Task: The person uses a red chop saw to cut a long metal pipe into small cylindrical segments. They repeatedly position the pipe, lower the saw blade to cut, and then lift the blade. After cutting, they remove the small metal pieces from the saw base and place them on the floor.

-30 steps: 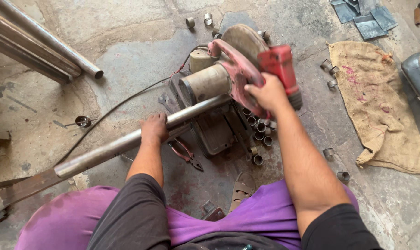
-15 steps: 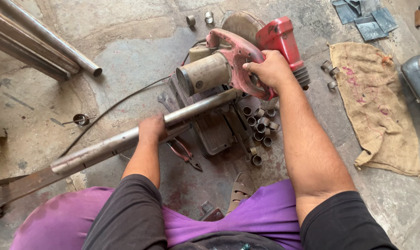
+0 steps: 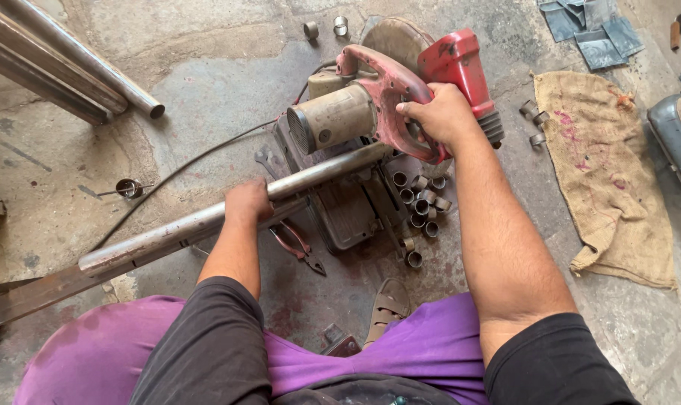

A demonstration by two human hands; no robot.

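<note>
A red chop saw stands on the concrete floor in front of me. My right hand grips its red handle, with the saw head raised. A long steel pipe runs from the lower left into the saw's vise. My left hand is closed around this pipe, just left of the saw base. Several short cut pipe rings lie heaped on the floor to the right of the base. Pliers with red handles lie under the pipe near my left wrist.
Long pipes lie at the upper left. A burlap sack is spread at the right, with loose rings beside it. Two rings sit behind the saw. A black cable crosses the floor. My sandalled foot is below the saw.
My right hand has lifted the saw head up and back from the pipe. My left hand has kept its hold on the pipe.
</note>
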